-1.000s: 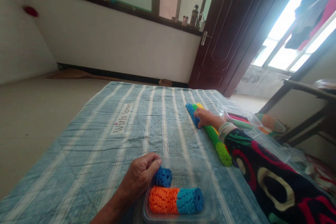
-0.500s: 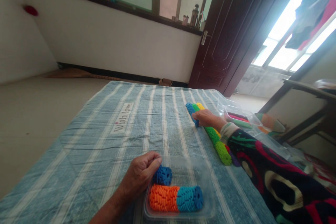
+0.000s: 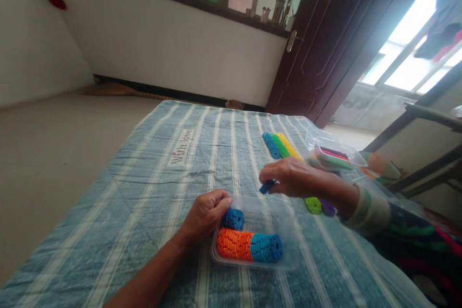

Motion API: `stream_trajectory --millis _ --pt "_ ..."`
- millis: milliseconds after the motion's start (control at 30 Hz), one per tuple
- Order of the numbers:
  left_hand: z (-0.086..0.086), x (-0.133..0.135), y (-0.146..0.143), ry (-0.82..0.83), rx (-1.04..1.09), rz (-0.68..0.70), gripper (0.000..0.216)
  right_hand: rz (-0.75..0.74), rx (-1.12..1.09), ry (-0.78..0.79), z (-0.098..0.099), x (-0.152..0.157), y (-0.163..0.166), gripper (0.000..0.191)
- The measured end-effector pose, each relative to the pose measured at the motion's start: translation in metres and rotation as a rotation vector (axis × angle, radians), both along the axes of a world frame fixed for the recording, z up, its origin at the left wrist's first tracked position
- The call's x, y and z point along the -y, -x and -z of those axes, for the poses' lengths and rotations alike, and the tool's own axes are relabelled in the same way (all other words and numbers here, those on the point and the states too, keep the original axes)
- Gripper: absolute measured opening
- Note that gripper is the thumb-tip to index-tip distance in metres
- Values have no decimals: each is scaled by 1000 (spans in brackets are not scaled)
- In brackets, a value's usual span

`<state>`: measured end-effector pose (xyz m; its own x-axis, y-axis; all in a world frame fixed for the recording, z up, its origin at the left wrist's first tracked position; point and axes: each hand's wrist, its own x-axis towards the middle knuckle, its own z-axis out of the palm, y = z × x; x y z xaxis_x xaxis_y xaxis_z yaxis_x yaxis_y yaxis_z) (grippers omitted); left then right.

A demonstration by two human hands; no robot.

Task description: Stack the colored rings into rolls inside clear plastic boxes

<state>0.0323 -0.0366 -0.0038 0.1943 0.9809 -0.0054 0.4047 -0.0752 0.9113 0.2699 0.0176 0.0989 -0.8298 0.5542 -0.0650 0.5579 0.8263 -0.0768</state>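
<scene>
Right hand [image 3: 287, 177], right of centre, pinches blue piece [image 3: 267, 186] outside tub [image 3: 252, 265]. Left hand [image 3: 206, 212] grips tub's corner, lower centre. Already inside: orange roll [image 3: 234, 244], light-blue roll [image 3: 262, 247], dark-blue roll [image 3: 234, 219]. Still outside, upper right: blue roll [image 3: 270, 145], green roll [image 3: 280, 145], yellow roll [image 3: 288, 146].

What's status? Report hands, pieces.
Left hand gripping rectangular clear plastic container. Right hand pinching small blue piece outside it. Orange and blue ridged cylinder occupying container's near side.

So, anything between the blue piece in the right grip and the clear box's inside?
Visibly, only the far wall of the clear box; can't tell if the blue piece is above it. Left grip is at the far-left corner, off that path.
</scene>
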Motion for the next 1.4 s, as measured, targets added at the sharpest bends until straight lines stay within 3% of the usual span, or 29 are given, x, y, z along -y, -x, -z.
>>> stream_trajectory --millis 167,467,833,967,1100,1267,1400 --pt "0 0 -1 -11 -1 10 31 -191 107 -38 14 36 30 10" --pt "6 -1 -2 -74 -13 -3 29 -295 217 -104 43 44 52 11" --pt "5 -1 -2 -62 -21 20 29 -225 95 -119 58 47 48 16" --pt "7 -2 3 -14 -16 88 29 -185 31 -77 65 49 43 19" --pt "2 -2 7 -19 -18 95 40 -115 -40 -37 71 53 38 19" --pt "-9 1 8 -214 -59 76 39 -7 -76 -13 78 59 35 18" --pt "-15 6 4 -427 -179 157 28 47 -118 -16 82 61 33 22"
